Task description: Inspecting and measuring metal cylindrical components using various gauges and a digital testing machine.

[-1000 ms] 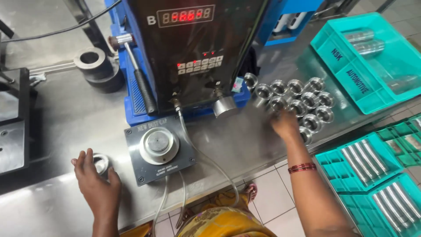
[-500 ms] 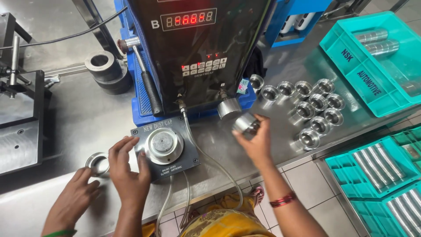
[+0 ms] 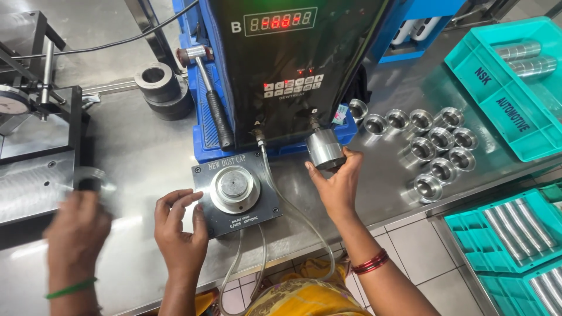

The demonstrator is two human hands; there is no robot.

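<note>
Head view looks down on a steel worktop (image 3: 140, 152) that fills most of the picture, with a tall dark gauge unit (image 3: 293, 70) on a blue base standing at twelve o'clock and a teal crate (image 3: 515, 105) holding long cylinders at two o'clock. Lower, at four o'clock, teal trays (image 3: 515, 240) carry rows of slim metal pins. At the centre lies a dark square fixture plate (image 3: 234, 193) with a round raised seat in its middle, hoses running from it toward six o'clock. A cluster of shiny metal cups (image 3: 436, 143) sits at three o'clock from the plate, well apart from it. The right hand (image 3: 336, 184) is raised just beside the plate's right edge, its fingers (image 3: 351, 157) wrapped around one steel cup (image 3: 325, 149) whose long axis tilts a little off upright. From that cup the round seat lies toward nine o'clock and slightly down, near but not touching, and the right hand is the one carrying the part. The left hand (image 3: 178, 225) rests at the plate's left edge, fingers loosely spread and holding nothing, touching the plate's side. At eight o'clock another person's hand (image 3: 76, 231), with a green bangle, is blurred near a thin metal ring (image 3: 93, 175); its grip cannot be told.
</note>
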